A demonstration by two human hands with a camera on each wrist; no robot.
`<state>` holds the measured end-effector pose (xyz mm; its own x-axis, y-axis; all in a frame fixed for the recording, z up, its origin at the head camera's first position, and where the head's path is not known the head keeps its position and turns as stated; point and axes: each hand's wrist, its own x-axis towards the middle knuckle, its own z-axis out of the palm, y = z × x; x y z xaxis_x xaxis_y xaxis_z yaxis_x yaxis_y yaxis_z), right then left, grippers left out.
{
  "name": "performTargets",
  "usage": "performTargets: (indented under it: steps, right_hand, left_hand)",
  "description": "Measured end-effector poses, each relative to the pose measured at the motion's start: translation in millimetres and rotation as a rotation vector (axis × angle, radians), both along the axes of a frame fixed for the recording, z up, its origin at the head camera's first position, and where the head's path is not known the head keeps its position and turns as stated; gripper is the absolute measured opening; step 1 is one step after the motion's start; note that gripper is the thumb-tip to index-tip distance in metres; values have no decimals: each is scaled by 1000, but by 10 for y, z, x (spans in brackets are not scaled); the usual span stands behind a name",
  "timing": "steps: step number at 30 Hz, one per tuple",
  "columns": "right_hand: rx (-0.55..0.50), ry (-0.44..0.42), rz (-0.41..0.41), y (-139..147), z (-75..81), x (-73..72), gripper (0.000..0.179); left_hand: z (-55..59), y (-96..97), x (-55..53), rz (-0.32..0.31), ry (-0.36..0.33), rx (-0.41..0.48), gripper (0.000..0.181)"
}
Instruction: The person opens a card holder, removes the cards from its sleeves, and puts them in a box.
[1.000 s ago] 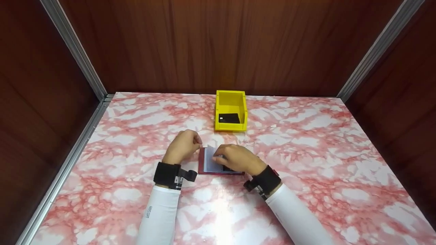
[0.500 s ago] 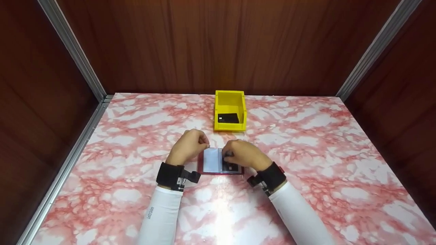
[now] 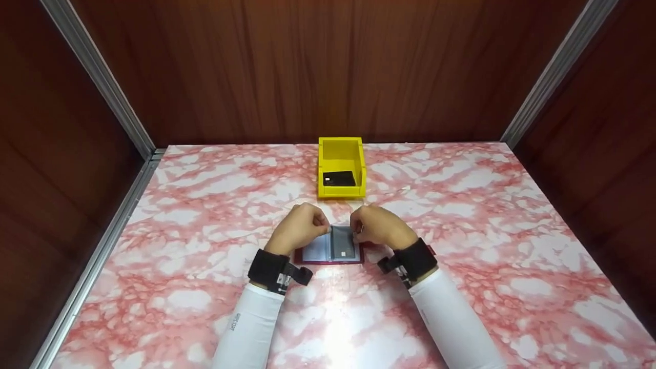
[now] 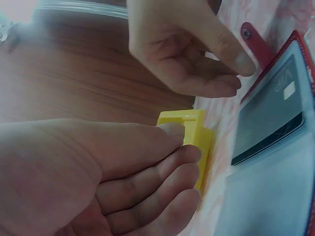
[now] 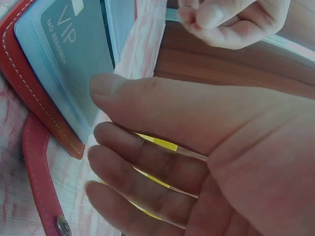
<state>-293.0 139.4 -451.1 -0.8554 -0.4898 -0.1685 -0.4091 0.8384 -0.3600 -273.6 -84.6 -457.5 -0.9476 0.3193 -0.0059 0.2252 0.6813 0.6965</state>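
Observation:
A red stitched card holder [image 3: 299,256] lies spread on the table, clear sleeves facing up. In its right-hand sleeve sits a dark VIP card [image 3: 343,242]; the left wrist view shows a black strip of the card [image 4: 269,140] uncovered on the spine side. My left hand [image 3: 301,228] hovers at the holder's upper edge near the spine, fingers loosely bent around nothing. My right hand [image 3: 383,225] is at the holder's right edge, thumb tip close to the sleeve [image 5: 81,118]; whether it touches is unclear. No object shows between its fingers.
A yellow bin [image 3: 342,192] stands behind the holder with dark cards [image 3: 339,178] inside. The holder's snap strap [image 5: 39,182] sticks out on its right side. Wood-grain panels [image 3: 328,72] enclose the marbled table [image 3: 179,292] at back and sides.
The clear page under my right hand has come down flat over the card. My right hand has moved to the right edge, and my left hand has shifted right toward the spine.

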Motion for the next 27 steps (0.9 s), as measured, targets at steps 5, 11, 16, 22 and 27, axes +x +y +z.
performTargets:
  steps: [5,11,16,22,27]
  right_hand:
    - [12,-41,-32,-10,-18,3,11]
    - [18,-54,-43,-13,-59,-5,11]
    - [0,-66,-28,-35,-90,-6,14]
    - [7,-62,-28,-55,-111,0,13]
    - [15,-68,-29,-46,-118,-8,14]
  left_hand:
    - [-103,47,-15,14,-31,-6,8]
    - [-337,39,-150,25,-44,-27,6]
    - [-844,28,-431,35,5,-32,6]
    - [-988,59,-513,72,-42,-87,9]
    - [-1007,47,-535,92,-79,-84,13]
